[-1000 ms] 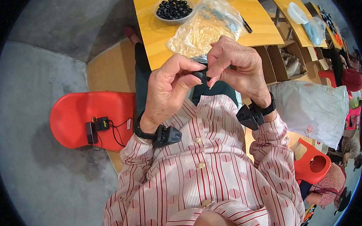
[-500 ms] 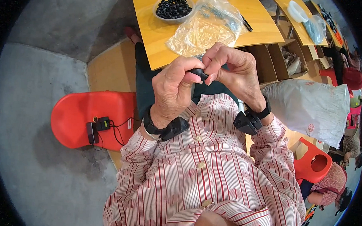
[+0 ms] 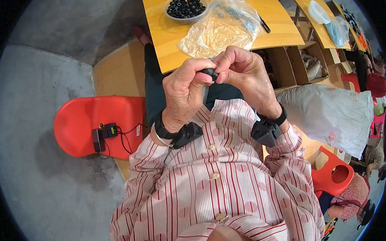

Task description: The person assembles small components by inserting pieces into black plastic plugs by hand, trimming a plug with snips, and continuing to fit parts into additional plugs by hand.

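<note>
Between my two hands is a small black rounded part (image 3: 209, 72), held up in front of the table's near edge. My left hand (image 3: 182, 90) pinches one end of it between thumb and forefinger. At its other end, the thumb and fingertips of my right hand (image 3: 246, 77) close on the part; whether they also hold a tiny piece is hidden. Beyond my hands, a clear plastic bag (image 3: 214, 33) with small bluish-grey pieces lies on the yellow table (image 3: 161, 50). Beside it stands a clear bowl (image 3: 184, 20) of similar black round parts.
A black pen-like object (image 3: 264, 24) lies right of the bag. Open cardboard boxes (image 3: 294, 66) and a large white sack (image 3: 331, 113) are at my right. A red chair (image 3: 78, 126) at my left carries black adapters and cables. Other people sit at the far right.
My right hand has shifted slightly left and turned a little at the wrist, drawing closer to my left hand. The black part stays between my fingers.
</note>
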A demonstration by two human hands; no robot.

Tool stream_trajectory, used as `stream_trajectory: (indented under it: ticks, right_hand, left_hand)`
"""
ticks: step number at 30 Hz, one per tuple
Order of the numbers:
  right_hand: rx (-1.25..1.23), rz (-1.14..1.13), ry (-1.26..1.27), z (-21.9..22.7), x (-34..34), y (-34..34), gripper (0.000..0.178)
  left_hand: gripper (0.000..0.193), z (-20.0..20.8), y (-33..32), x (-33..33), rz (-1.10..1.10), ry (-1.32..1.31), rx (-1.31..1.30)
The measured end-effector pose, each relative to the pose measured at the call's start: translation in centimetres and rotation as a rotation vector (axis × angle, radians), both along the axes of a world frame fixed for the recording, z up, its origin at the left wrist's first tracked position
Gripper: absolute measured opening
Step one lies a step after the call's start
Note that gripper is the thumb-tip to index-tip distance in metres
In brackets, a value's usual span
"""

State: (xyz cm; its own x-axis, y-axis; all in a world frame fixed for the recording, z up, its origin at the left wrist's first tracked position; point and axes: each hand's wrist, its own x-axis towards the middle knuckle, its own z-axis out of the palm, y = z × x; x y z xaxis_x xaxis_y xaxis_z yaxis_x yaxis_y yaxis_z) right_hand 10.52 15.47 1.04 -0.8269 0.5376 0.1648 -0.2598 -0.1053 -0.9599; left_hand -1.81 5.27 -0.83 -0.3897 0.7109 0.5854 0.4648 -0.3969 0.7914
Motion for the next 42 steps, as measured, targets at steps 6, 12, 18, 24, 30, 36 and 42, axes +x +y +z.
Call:
stream_trajectory:
  ticks: [6, 12, 18, 24, 30, 36, 42]
  right_hand:
    - [-0.096, 0.029, -0.011, -0.3, 0.0, 0.0, 0.010]
    - [-0.076, 0.033, -0.090, 0.0, 0.3, -0.3, 0.024]
    - [-0.013, 0.037, -0.063, 0.1, 0.0, -0.9, 0.042]
    - [0.015, 0.054, -0.016, -0.4, 0.0, -1.0, 0.032]
    - [-0.011, 0.038, 0.013, -0.8, -0.1, -1.0, 0.026]
    - [-0.072, 0.069, 0.034, -1.6, -0.5, -0.9, 0.032]
    - [-0.076, 0.046, -0.016, -1.0, -1.0, -1.4, 0.024]
  left_hand:
    - [0.011, -0.2, 0.0, 0.0, -0.022, -0.048, -0.014]
    - [0.012, -0.3, 0.0, -0.5, -0.075, 0.005, 0.047]
    - [0.013, -0.5, 0.0, -0.4, -0.126, -0.044, 0.042]
    - [0.015, -0.9, 0.1, -0.3, -0.146, -0.059, 0.059]
    - [0.017, -0.7, -0.1, -0.4, -0.175, -0.082, -0.028]
    - [0.017, -1.2, 0.0, -0.8, -0.185, -0.121, -0.031]
    - [0.020, -1.5, -0.4, -1.0, -0.219, -0.235, -0.076]
